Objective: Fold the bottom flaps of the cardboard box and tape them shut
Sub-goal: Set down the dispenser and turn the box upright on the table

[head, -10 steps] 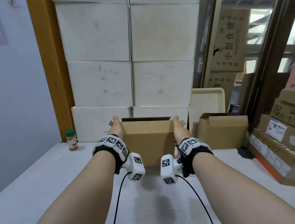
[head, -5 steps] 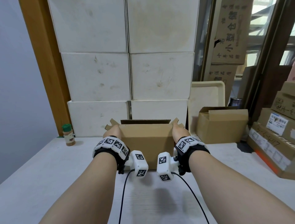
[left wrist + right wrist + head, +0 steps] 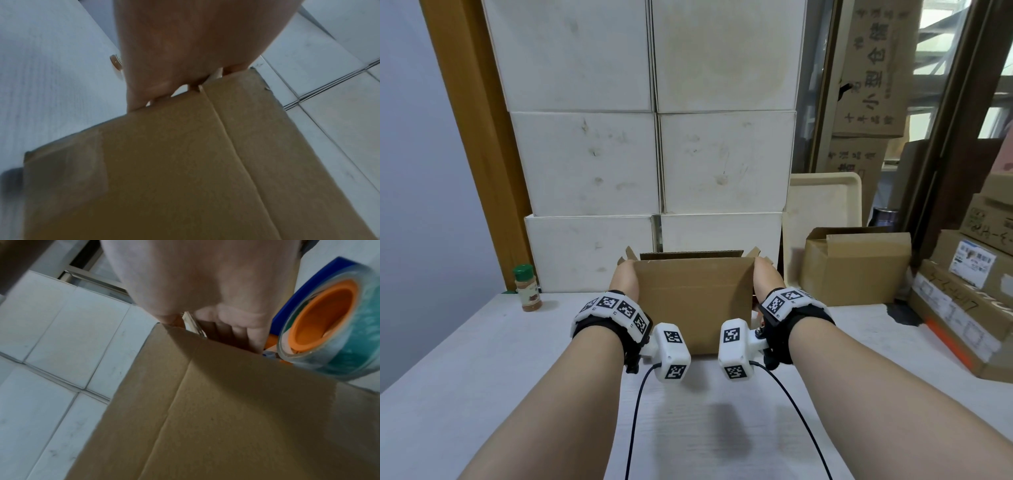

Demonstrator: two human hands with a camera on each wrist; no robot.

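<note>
cardboard box [image 3: 693, 305] stands on the white worktop [image 3: 482, 370], clasped at both sides: left hand [image 3: 624, 281] and right hand [image 3: 764, 279], fingers curling over its far edges, likely to steady or turn it for flap folding; tape roll [image 3: 329, 324] waits just beside.

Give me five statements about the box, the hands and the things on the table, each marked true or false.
1. Both hands hold the cardboard box, the left hand and the right hand on opposite sides. True.
2. A tape roll with an orange core lies near the right hand. True.
3. The spice jar has a red cap. False: the cap is green.
4. The box stands on the floor. False: it is at the white table.
5. Another brown box sits to the right. True.
</note>
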